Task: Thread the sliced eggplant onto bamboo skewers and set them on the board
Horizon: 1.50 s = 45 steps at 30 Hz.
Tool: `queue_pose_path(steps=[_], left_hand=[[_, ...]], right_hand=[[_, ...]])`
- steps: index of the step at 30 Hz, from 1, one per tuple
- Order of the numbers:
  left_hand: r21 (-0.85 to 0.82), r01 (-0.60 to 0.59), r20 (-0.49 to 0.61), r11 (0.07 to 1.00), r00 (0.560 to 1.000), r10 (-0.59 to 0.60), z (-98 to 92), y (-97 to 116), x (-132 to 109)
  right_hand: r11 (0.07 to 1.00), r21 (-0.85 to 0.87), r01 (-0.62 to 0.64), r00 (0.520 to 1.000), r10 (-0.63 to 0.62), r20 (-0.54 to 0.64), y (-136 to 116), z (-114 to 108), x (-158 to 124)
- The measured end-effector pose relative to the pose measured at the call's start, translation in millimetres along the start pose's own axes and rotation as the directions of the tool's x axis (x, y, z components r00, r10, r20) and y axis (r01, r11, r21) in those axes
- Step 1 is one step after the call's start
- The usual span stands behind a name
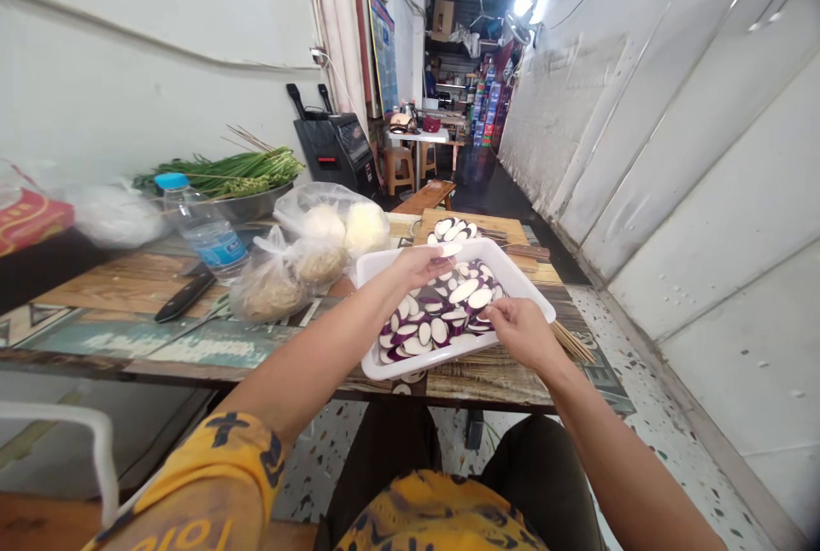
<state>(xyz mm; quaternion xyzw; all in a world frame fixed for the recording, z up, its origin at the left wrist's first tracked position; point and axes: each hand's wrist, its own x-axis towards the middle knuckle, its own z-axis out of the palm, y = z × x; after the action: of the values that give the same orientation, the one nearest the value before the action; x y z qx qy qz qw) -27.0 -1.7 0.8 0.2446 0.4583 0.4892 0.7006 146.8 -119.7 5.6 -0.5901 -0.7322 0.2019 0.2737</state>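
A white plastic tray (377, 366) full of oval, purple-skinned eggplant slices (439, 331) stands at the table's front edge. My left hand (419, 266) reaches over its far left part, fingers closed on a pale eggplant slice (451, 249). At the tray's right side, my right hand (518, 329) is closed in a pinch beside the slices; what its fingertips grip, if anything, is too small to make out. Behind the tray, more eggplant slices (453, 230) lie on a wooden cutting board (509, 229). Thin wooden skewers (572, 341) stick out by my right wrist.
Left of the tray are knotted plastic bags (272, 290), a bag with pale round contents (333, 222), a water bottle (208, 231), a black-handled knife (185, 295) and a metal bowl of greens (240, 184). A knife handle (528, 251) lies behind the tray. A white wall (723, 218) stands right.
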Motion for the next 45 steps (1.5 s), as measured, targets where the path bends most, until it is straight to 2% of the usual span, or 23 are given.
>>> queue_pose_path(steps=[10,20,25,27,29,31,32,34,35,36,37,38,39,41,43,45], left_hand=[[-0.047,0.034,0.039,0.998,0.999,-0.033,3.8,-2,-1],[0.043,0.023,0.093,0.999,0.995,-0.027,12.2,-6,-15],[0.183,-0.084,0.173,0.979,0.983,0.052,15.2,-11,-18],[0.202,-0.094,0.158,0.975,0.985,0.062,10.2,-10,-12],[0.242,-0.134,0.089,0.961,0.989,0.115,1.9,-9,-4],[0.406,-0.246,0.021,0.88,0.965,0.26,-7.6,-10,6],[0.544,-0.286,0.01,0.789,0.942,0.335,-11.9,-11,10],[0.8,-0.315,0.071,0.511,0.895,0.441,-18.1,-15,17],[0.874,-0.309,0.11,0.375,0.878,0.466,-19.5,-18,19],[0.914,-0.301,0.144,0.272,0.867,0.477,-19.7,-21,21],[0.93,-0.295,0.16,0.22,0.862,0.48,-18.7,-23,23],[0.931,-0.292,0.157,0.219,0.862,0.482,-16.9,-25,24],[0.917,-0.296,0.14,0.267,0.866,0.48,-14.3,-25,24],[0.806,-0.308,0.07,0.505,0.897,0.436,-8.3,-22,23],[0.599,-0.276,0.04,0.751,0.948,0.316,-2.5,-16,17],[0.464,-0.212,0.122,0.86,0.977,0.175,2.6,-9,8]], right_hand=[[0.996,-0.078,0.031,0.998,-0.034,-0.043,-1,3,-2],[0.989,-0.147,0.036,0.997,-0.045,-0.058,1,7,2],[0.988,-0.153,0.011,0.991,-0.031,-0.128,4,12,21],[0.99,-0.137,0.024,0.987,-0.045,-0.154,8,15,27],[0.992,-0.116,0.042,0.982,-0.063,-0.179,13,17,30],[0.993,-0.102,0.057,0.976,-0.077,-0.206,17,19,30],[0.993,-0.095,0.069,0.972,-0.088,-0.218,19,19,29],[0.992,-0.073,0.101,0.966,-0.116,-0.232,20,21,26],[0.991,-0.061,0.117,0.963,-0.128,-0.236,20,21,25],[0.99,-0.05,0.131,0.961,-0.139,-0.239,20,22,24],[0.989,-0.043,0.143,0.959,-0.149,-0.241,20,22,23],[0.988,-0.038,0.151,0.958,-0.156,-0.242,20,22,23],[0.987,-0.035,0.158,0.956,-0.162,-0.245,20,22,22],[0.985,-0.032,0.168,0.951,-0.17,-0.258,21,20,21],[0.987,-0.049,0.15,0.946,-0.158,-0.283,22,19,22],[0.991,-0.094,0.096,0.944,-0.121,-0.307,24,17,23]])
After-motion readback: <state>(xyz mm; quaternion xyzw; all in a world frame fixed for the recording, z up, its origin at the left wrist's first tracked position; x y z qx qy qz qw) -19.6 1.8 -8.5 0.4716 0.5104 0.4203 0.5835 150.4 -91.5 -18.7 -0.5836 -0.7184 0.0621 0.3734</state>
